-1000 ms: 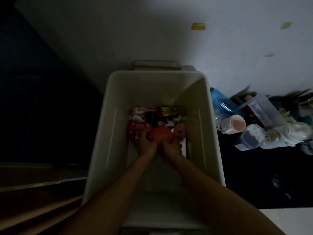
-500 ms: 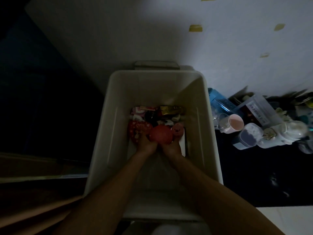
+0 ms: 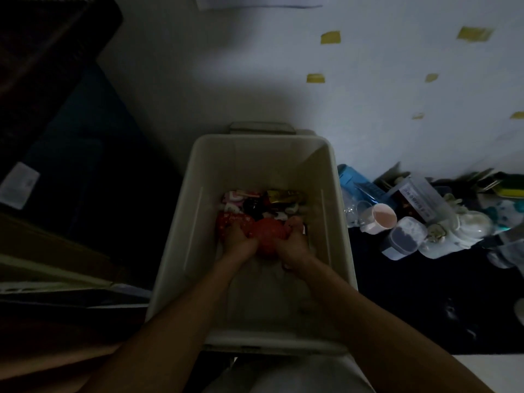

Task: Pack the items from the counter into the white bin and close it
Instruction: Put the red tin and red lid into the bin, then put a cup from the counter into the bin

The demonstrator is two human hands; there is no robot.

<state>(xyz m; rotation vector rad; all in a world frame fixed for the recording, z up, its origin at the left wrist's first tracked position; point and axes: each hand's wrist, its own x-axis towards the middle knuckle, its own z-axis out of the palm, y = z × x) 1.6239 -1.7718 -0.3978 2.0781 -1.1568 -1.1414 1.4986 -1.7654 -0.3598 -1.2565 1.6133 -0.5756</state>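
The white bin (image 3: 181, 222) stands open below me, deep and rectangular. Both my arms reach down into it. My left hand (image 3: 239, 246) and my right hand (image 3: 292, 246) are cupped around a round red item (image 3: 268, 235) near the bin's floor. Behind it lie a red dotted pouch (image 3: 229, 221), a pink-and-white packet (image 3: 234, 201), a gold wrapper (image 3: 285, 195) and a dark item (image 3: 252, 207). The near half of the bin's floor is bare.
On the dark counter to the right sit a pink cup (image 3: 381, 217), a clear lidded jar (image 3: 404, 238), a blue box (image 3: 353, 178), a labelled clear container (image 3: 419, 199) and white items (image 3: 467, 225). A white wall with yellow tape pieces is behind. Dark furniture stands left.
My hands still hold the red item at about the same spot in the bin. My head has tipped back a little, so more wall shows above.
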